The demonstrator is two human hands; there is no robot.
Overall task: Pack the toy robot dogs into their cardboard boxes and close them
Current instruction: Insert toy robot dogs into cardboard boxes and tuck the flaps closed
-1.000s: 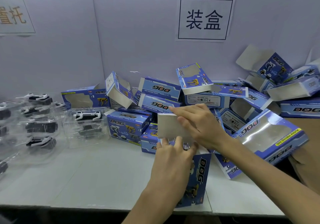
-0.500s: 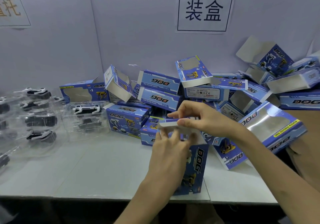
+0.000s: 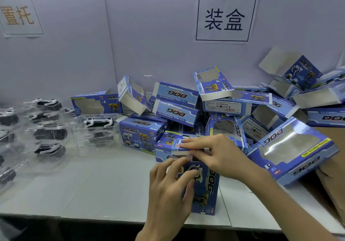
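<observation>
Head cam: my L hand grips the upright DOG box near the table front edge, R hand pinches its top flap down, nearly closed, w/ lots of trayed dogs & open boxes yet to do.

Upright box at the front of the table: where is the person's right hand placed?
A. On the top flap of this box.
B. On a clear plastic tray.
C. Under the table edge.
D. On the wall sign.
A: the right hand pinches the top flap of the upright box, while the left hand grips its side.
</observation>
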